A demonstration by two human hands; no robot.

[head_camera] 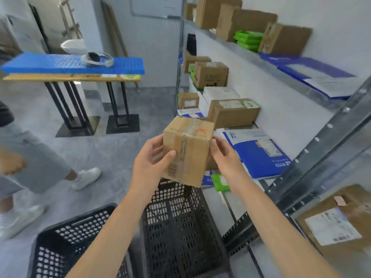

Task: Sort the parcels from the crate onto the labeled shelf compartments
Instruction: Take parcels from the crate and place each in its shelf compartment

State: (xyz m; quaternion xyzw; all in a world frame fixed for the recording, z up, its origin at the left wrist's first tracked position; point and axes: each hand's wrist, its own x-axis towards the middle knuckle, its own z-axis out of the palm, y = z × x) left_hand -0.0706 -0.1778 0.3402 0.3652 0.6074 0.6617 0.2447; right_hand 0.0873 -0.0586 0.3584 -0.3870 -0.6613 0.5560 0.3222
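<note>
A small cardboard parcel (187, 151) is gripped between the left hand (149, 163) and the right hand (224, 157), above the black crate (180, 227). It is probably tilted so that its label can be read before a compartment of the shelf (301, 85), beyond the grip, is chosen.

The small brown cardboard box (188, 151) was matt and fibrous, with a strip of clear tape (192, 125) shining glossy across its top. The black perforated plastic crate (180, 227) had a dull moulded surface. The grey metal shelf upright (321, 149) looked galvanised, mottled and faintly reflective. The blue mailer envelope (259, 157) was smooth with a soft gloss, and the green plastic packets (249, 40) shone. The blue perforated plastic panel (60, 64) lay on a pale wooden bench (70, 77) with matt black metal legs (66, 105). The grey floor (112, 153) was smooth and polished.
</note>
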